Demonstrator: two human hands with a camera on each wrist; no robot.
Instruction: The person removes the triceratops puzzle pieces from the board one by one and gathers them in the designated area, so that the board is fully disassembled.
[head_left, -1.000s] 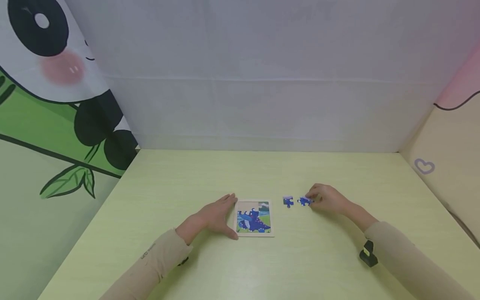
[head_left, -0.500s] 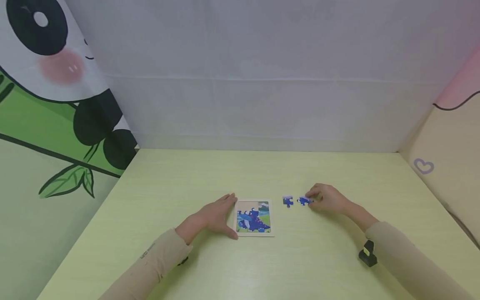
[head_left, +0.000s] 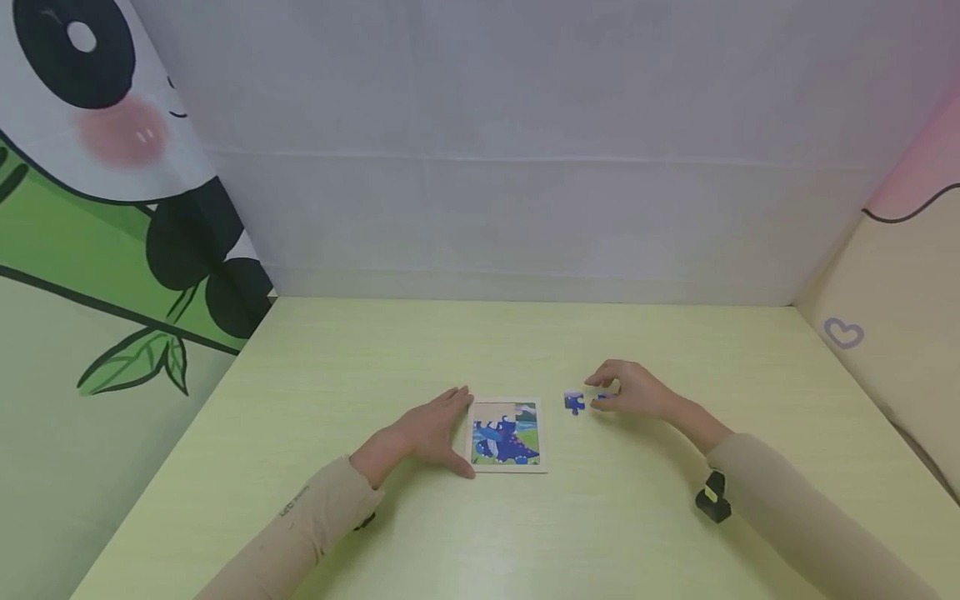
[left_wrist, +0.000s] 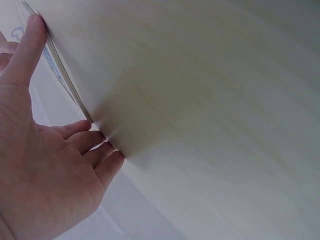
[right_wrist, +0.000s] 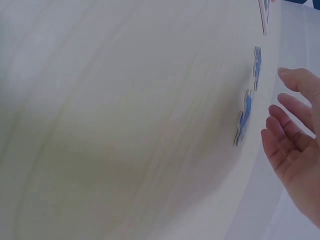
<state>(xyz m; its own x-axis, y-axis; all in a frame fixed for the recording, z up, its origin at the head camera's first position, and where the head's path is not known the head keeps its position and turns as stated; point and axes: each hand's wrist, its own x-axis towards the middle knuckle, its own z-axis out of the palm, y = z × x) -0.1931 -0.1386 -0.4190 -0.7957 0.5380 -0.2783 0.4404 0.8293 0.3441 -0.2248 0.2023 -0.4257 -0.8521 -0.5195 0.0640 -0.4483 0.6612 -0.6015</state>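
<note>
A square picture puzzle tray point(head_left: 543, 450) with a pale frame and a blue dinosaur picture lies flat on the table; its upper left part is bare. My left hand point(head_left: 427, 433) rests at its left side, thumb at the near corner and fingertips at the far corner. To the tray's right is a loose blue puzzle piece point(head_left: 574, 403). Another puzzle piece point(right_wrist: 243, 119) lies beside it, partly hidden by my right hand point(head_left: 637, 389) in the head view. In the right wrist view that hand's fingers are apart and bent, with nothing between them, above the pieces.
The pale wooden table point(head_left: 480, 533) stretches around the tray on all sides. A white cloth wall point(head_left: 480, 208) rises at its back edge, with a cartoon-painted panel point(head_left: 150, 275) at the left and another panel point(head_left: 885, 367) at the right.
My right hand has let go of the right puzzle piece and moved slightly left and over it, covering most of it. The left hand and the tray have stayed in place.
</note>
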